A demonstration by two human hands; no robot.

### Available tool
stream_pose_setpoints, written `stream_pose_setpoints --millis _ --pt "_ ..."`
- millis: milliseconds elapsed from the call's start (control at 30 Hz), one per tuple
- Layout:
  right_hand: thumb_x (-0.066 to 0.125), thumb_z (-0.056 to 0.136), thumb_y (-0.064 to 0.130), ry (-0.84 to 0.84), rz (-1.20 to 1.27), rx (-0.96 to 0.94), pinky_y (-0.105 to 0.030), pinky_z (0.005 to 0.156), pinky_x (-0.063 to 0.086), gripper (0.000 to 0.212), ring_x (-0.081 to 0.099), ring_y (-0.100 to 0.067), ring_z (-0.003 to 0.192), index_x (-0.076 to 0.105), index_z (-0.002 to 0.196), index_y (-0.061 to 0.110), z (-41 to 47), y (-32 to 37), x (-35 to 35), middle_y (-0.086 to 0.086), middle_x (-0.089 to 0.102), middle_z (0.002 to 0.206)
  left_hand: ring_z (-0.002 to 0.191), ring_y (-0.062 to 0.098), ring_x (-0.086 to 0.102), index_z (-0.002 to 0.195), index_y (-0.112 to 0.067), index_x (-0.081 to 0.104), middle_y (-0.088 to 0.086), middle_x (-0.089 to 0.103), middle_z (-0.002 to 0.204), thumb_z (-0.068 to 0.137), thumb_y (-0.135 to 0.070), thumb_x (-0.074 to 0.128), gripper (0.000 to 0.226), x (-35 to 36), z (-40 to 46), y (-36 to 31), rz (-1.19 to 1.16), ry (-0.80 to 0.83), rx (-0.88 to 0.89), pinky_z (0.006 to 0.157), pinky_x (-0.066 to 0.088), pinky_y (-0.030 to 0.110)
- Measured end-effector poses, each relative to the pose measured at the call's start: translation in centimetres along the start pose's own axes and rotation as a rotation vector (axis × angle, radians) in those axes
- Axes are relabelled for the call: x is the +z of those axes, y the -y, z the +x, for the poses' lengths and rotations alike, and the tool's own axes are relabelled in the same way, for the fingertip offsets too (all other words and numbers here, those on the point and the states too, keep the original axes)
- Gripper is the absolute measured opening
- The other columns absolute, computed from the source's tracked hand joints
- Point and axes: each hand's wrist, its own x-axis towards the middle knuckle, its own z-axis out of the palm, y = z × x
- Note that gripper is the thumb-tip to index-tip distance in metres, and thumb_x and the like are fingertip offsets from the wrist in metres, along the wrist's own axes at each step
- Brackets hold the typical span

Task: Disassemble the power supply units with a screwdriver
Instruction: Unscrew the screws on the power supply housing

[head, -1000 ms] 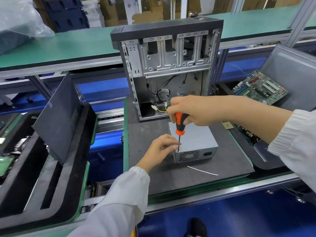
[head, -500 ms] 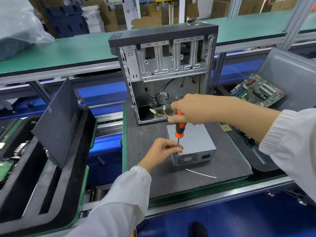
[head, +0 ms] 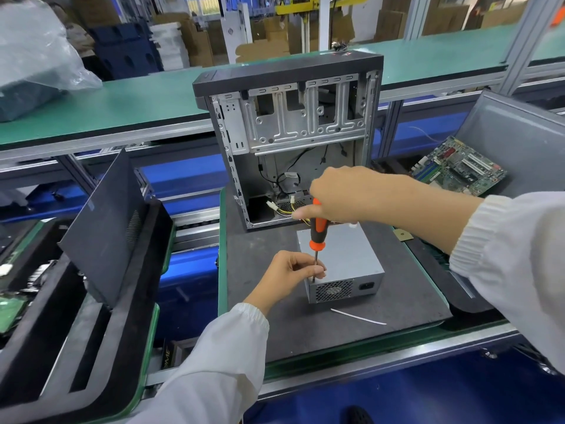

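Gripping the orange-and-black handle of the screwdriver [head: 317, 228] in my right hand [head: 345, 194], I have my fingers curled fully round its top, just right of the frame's centre. Its thin metal shaft points straight down to the near left corner of the power supply unit [head: 342, 264]. My left hand [head: 290, 275], below centre, has thumb and fingertips pinched closed round that shaft just above the tip, the heel of the hand lying beside the unit's left face. Whether the tip sits in a screw I cannot tell; my fingers hide it.

The power supply unit is a grey metal box lying flat on the dark mat [head: 269, 325] in the middle of the frame, its mesh fan grille and socket facing me. A thin white strip [head: 357, 316] lies on the mat just below it. Behind the unit, toward the upper centre, stands the open computer case [head: 293, 117], upright, with loose cables and yellow wires at its bottom. A green circuit board [head: 458, 166] rests in a grey tray [head: 513, 130] at the right edge. A dark side panel [head: 104, 228] leans tilted in a black tray [head: 128, 341] on the left.
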Motion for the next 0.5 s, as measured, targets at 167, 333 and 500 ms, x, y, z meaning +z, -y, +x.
stream_pose_setpoints --millis 167,333,500 --pt "0.051 0.095 0.019 0.236 0.186 -0.174 -0.039 0.067 0.051 0.018 0.059 -0.025 0.079 0.047 0.113 0.021 0.1 -0.8 -0.3 -0.004 0.051 0.091 0.088 0.019 0.071 0.097 0.012 0.068 0.013 0.072 0.099 0.09 -0.001 0.065 0.015 0.0 0.1 -0.8 -0.094 0.008 0.023 0.084 0.054 0.024" --pt "0.06 0.085 0.055 0.24 0.325 -0.124 -0.025 0.048 0.047 0.046 0.067 -0.019 0.054 0.042 0.117 0.028 -0.6 -0.8 -0.9 0.001 0.046 0.089 0.085 0.016 0.07 0.096 0.004 0.071 0.019 0.073 0.09 0.093 -0.006 0.063 0.014 0.0 0.0 -0.8 -0.048 0.004 0.04 0.082 0.052 0.022" --pt "0.03 0.093 0.065 -0.051 0.077 0.0 -0.023 0.039 0.029 0.057 0.047 -0.012 0.037 0.041 0.073 0.013 -0.3 0.7 0.0 -0.002 0.046 0.067 0.087 0.018 0.071 0.095 -0.003 0.072 0.015 0.074 0.089 0.093 -0.007 0.064 0.01 -0.1 -0.1 -0.6 -0.055 0.009 0.018 0.089 0.053 0.028"
